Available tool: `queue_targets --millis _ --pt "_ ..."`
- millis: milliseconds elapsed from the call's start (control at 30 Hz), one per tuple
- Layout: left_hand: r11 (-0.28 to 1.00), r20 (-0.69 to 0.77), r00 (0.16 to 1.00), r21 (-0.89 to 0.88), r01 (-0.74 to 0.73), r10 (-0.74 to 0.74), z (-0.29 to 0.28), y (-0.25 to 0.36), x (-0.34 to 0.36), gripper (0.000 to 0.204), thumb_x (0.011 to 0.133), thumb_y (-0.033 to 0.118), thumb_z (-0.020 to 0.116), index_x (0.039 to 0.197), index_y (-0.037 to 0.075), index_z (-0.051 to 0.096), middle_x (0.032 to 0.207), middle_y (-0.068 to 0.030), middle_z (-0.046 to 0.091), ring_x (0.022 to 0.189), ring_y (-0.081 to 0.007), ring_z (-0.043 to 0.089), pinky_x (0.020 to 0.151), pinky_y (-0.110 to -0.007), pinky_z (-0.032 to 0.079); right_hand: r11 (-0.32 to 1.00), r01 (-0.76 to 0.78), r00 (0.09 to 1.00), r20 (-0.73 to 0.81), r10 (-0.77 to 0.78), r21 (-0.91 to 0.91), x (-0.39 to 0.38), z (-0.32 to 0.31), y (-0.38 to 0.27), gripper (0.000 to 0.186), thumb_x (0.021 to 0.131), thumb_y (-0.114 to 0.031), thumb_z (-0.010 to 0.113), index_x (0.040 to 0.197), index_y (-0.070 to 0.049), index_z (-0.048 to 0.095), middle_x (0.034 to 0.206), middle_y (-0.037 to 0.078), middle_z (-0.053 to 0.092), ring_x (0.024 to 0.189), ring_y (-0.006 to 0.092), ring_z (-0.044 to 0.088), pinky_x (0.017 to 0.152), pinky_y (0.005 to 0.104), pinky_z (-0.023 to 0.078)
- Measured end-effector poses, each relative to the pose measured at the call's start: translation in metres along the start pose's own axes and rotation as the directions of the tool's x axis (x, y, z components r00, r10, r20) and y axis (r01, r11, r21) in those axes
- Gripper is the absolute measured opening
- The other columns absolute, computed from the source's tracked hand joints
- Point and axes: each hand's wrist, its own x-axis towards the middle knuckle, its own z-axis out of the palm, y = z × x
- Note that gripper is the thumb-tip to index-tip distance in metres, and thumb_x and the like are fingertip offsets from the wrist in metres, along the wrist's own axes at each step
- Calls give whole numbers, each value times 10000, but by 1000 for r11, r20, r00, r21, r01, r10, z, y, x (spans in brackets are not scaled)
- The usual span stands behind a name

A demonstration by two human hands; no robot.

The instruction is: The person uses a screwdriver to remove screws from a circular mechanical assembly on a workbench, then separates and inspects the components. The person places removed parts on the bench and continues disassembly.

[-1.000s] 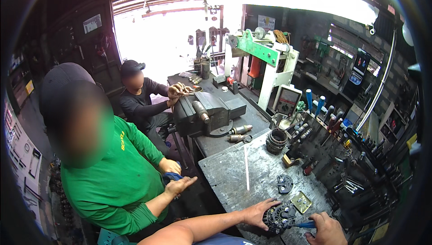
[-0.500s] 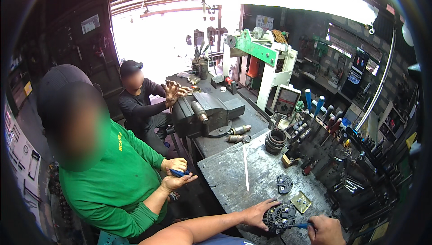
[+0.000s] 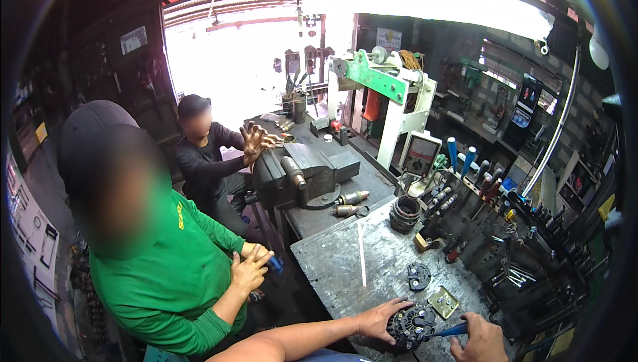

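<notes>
On the metal-topped bench, my left hand (image 3: 380,322) grips the left side of a round dark alternator (image 3: 411,326), its open end facing up. My right hand (image 3: 480,339) is closed round the handle of a blue screwdriver (image 3: 452,330). The tool lies nearly level, its tip reaching the alternator's right edge; what exactly it touches is too small to tell. Just beyond lies a black curved cover (image 3: 419,276). Beside that, a small yellowish tray (image 3: 444,302) holds several small metal parts.
A dark ring-shaped housing (image 3: 405,214) and a pale strip (image 3: 361,254) lie farther up the bench (image 3: 325,252). Tools crowd a rack (image 3: 505,206) on the right. A large vise (image 3: 302,166) stands beyond. Two people are at left, one in a green shirt (image 3: 166,282) holding something blue.
The screwdriver's handle shows more, and my right hand has shifted slightly right with its fingers reset. My left hand stays on the alternator. The green-shirted person's hands have changed position.
</notes>
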Motion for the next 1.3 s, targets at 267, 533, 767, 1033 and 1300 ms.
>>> queue_targets --millis 267,533,767,1033,1300 --pt "1000 1 1000 -4 1 -1 1 -2 0 1455 641 365 1072 1816 187 234 1790 -367 302 1659 -538 352 1380 -568 336 997 74 997 -37 -74 10 -2 0 0 499 906 -133 778 1391 -69 674 1198 230 724 1039 462 739 867 545 610" --pt "1000 5 1000 2 -8 8 1 -1 0 1448 651 385 1065 1815 167 233 1786 -371 306 1666 -536 340 1379 -569 335 999 27 996 80 -31 44 -2 -3 0 546 891 -137 827 1409 -60 670 1159 206 751 1028 457 749 875 552 602" --pt "1000 25 1000 8 -11 10 -2 0 1 1441 671 422 1063 1819 155 234 1789 -379 294 1675 -538 322 1380 -574 326 999 30 998 -52 -28 20 -3 2 5 527 885 -115 809 1392 -88 670 1077 199 749 985 455 750 858 551 599" --pt "1000 3 1000 -11 -15 15 -2 1 0 1434 653 347 1067 1814 177 242 1783 -345 330 1669 -516 343 1384 -566 327 1000 6 995 -104 -6 6 -6 6 9 503 875 -103 786 1365 -95 677 1063 192 742 951 448 749 845 546 596" --pt "1000 -19 1000 -5 -15 14 1 -2 1 1444 638 351 1079 1809 164 256 1789 -350 318 1661 -525 356 1380 -557 337 1000 22 998 -55 -22 4 -7 7 7 544 870 -159 842 1376 -59 670 1140 216 774 1037 454 761 896 534 615"
